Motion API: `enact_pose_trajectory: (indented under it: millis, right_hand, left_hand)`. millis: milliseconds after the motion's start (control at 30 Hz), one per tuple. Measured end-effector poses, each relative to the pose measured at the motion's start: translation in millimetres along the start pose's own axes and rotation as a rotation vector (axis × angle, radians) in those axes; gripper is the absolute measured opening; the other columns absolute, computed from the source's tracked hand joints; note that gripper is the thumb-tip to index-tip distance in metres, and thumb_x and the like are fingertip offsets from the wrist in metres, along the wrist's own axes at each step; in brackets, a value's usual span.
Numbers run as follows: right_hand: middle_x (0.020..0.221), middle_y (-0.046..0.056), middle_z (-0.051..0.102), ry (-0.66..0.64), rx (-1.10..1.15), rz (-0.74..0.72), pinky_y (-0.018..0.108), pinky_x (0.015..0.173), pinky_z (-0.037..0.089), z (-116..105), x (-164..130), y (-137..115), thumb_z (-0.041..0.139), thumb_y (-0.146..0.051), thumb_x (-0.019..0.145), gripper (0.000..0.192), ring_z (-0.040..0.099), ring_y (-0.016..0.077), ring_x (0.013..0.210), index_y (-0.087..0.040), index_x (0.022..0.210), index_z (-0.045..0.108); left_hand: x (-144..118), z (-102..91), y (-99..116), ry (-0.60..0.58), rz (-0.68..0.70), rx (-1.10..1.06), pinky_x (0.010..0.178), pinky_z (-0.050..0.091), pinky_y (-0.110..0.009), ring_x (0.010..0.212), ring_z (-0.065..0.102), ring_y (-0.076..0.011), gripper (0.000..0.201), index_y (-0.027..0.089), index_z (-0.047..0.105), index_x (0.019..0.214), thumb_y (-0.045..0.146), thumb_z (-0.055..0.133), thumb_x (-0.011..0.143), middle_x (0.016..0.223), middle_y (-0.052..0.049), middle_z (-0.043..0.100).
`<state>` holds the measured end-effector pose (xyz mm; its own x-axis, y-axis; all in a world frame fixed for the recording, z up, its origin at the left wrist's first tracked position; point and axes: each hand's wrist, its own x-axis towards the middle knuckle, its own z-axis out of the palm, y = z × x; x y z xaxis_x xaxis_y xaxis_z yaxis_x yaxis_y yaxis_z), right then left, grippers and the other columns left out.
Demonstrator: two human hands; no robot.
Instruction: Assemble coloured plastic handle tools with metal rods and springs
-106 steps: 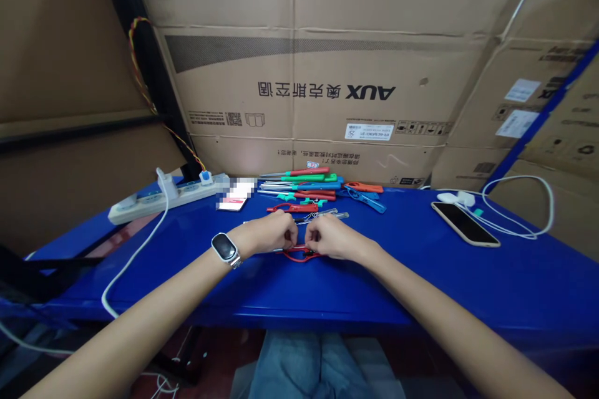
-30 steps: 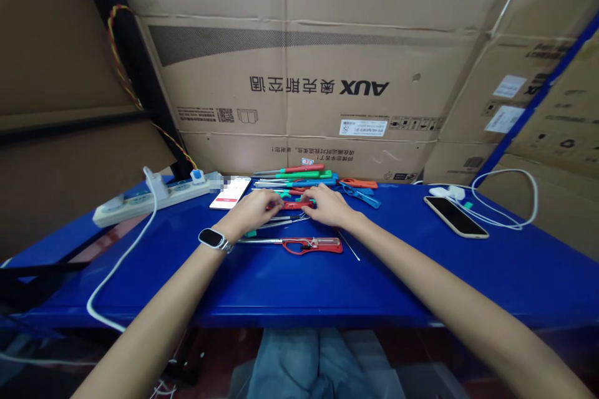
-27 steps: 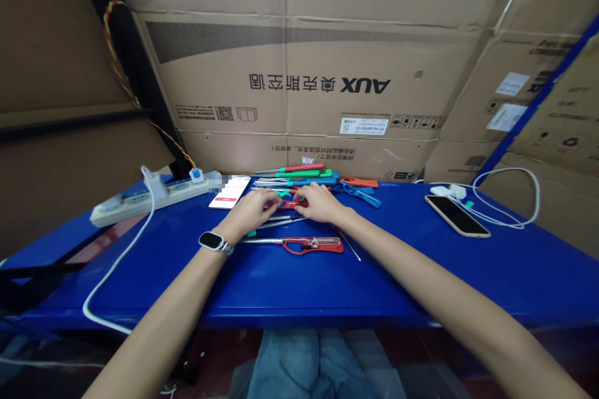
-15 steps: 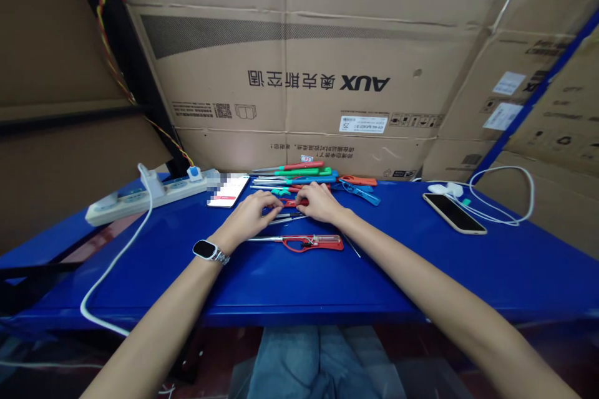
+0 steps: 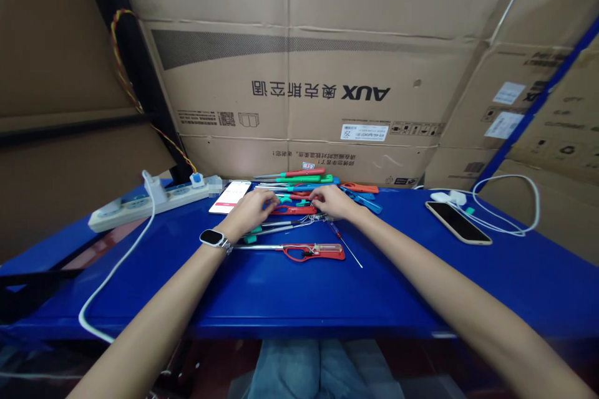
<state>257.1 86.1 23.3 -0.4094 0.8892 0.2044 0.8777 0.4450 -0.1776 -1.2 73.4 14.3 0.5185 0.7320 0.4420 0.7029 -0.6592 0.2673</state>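
Observation:
My left hand (image 5: 250, 210) and my right hand (image 5: 331, 201) both rest on a small red tool part (image 5: 294, 209) that lies flat on the blue table (image 5: 421, 274). Each hand pinches one end of it. In front of my hands lies a red-handled tool with a clear barrel and a metal shaft (image 5: 299, 251). Thin metal rods and a teal-tipped piece (image 5: 271, 228) lie between them. Behind my hands sits a pile of red, green and blue handled screwdrivers (image 5: 306, 179). A smartwatch (image 5: 213, 239) is on my left wrist.
A white power strip (image 5: 145, 203) with a white cable runs along the left. A phone with a lit screen (image 5: 229, 196) lies near it. Another phone (image 5: 457, 222) and a white charger cable (image 5: 508, 207) lie at the right. Big cardboard boxes (image 5: 327, 87) close off the back.
My hands let go of the red-handled tool, which now lies near the table's front, and reached back to a second red part by the pile. In the last second they barely shifted.

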Motion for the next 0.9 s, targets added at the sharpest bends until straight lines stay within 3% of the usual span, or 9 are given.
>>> enact_pose_trajectory:
  millis: [100, 233, 400, 500, 633, 733, 900]
  right_hand:
    - [0.099, 0.007, 0.075, -0.043, -0.035, -0.006, 0.028, 0.074, 0.045, 0.7, 18.0, -14.4, 0.062, -0.023, 0.085, 0.025, 0.067, 0.0232, 0.093, -0.024, 0.106, 0.075]
    - [0.098, 0.011, 0.074, -0.067, -0.078, 0.02, 0.032, 0.078, 0.046, 4.5, 33.0, -31.5, 0.067, -0.02, 0.08, 0.014, 0.068, 0.0278, 0.095, -0.021, 0.09, 0.077]
    - [0.111, 0.01, 0.068, 0.027, -0.027, -0.013, 0.033, 0.082, 0.047, -0.2, 23.2, -39.3, 0.061, -0.025, 0.089, 0.015, 0.064, 0.0249, 0.101, -0.021, 0.096, 0.073]
    - [0.099, 0.008, 0.067, 0.118, 0.361, -0.09, 0.031, 0.078, 0.048, -4.8, 3.5, -41.3, 0.061, -0.028, 0.09, 0.014, 0.064, 0.0185, 0.089, -0.016, 0.088, 0.068]
    - [0.078, 0.004, 0.069, -0.113, 1.0, -0.192, 0.028, 0.066, 0.047, -4.9, -29.1, -43.1, 0.065, -0.048, 0.086, 0.032, 0.065, 0.0165, 0.072, -0.016, 0.083, 0.064]
    - [0.078, 0.003, 0.069, -0.134, 1.193, -0.094, 0.025, 0.057, 0.043, 0.4, -46.2, -44.7, 0.072, -0.053, 0.079, 0.039, 0.06, 0.0108, 0.057, -0.015, 0.086, 0.065]
    - [0.066, -0.003, 0.063, -0.06, 1.39, 0.046, 0.023, 0.051, 0.042, 11.3, -55.1, -50.6, 0.078, -0.055, 0.071, 0.045, 0.055, 0.0081, 0.046, -0.016, 0.086, 0.062]
  left_hand:
    - [-1.7, 3.4, -1.0, 0.026, -0.005, -0.03, 0.082, 0.048, -0.038, 0.091, 0.063, -0.0252, 0.019, 0.018, 0.068, 0.09, 0.024, 0.051, 0.094, 0.092, -0.008, 0.07]
    - [-14.0, 5.4, -2.8, 0.086, 0.034, -0.108, 0.087, 0.048, -0.04, 0.094, 0.062, -0.0243, 0.017, 0.017, 0.068, 0.091, 0.024, 0.053, 0.094, 0.095, -0.008, 0.069]
    - [-18.4, 3.0, 7.1, 0.188, 0.108, -0.191, 0.086, 0.05, -0.039, 0.093, 0.062, -0.0215, 0.014, 0.018, 0.067, 0.095, 0.022, 0.053, 0.095, 0.097, -0.006, 0.065]
    - [-17.7, 1.2, 22.2, 0.247, 0.206, -0.21, 0.092, 0.051, -0.039, 0.103, 0.06, -0.0211, 0.016, 0.02, 0.065, 0.107, 0.019, 0.054, 0.096, 0.109, -0.008, 0.061]
    - [-20.3, 0.9, 41.4, 0.254, 0.414, -0.13, 0.092, 0.052, -0.039, 0.109, 0.058, -0.0215, 0.023, 0.021, 0.06, 0.12, 0.019, 0.054, 0.097, 0.115, -0.01, 0.06]
    - [-22.8, 2.4, 48.3, 0.25, 0.531, -0.047, 0.081, 0.055, -0.033, 0.096, 0.061, -0.0189, 0.023, 0.02, 0.06, 0.121, 0.02, 0.052, 0.099, 0.105, -0.009, 0.064]
    - [-24.8, 1.6, 49.7, 0.26, 0.551, -0.009, 0.073, 0.054, -0.028, 0.087, 0.062, -0.0162, 0.018, 0.017, 0.064, 0.11, 0.019, 0.049, 0.101, 0.097, -0.008, 0.066]
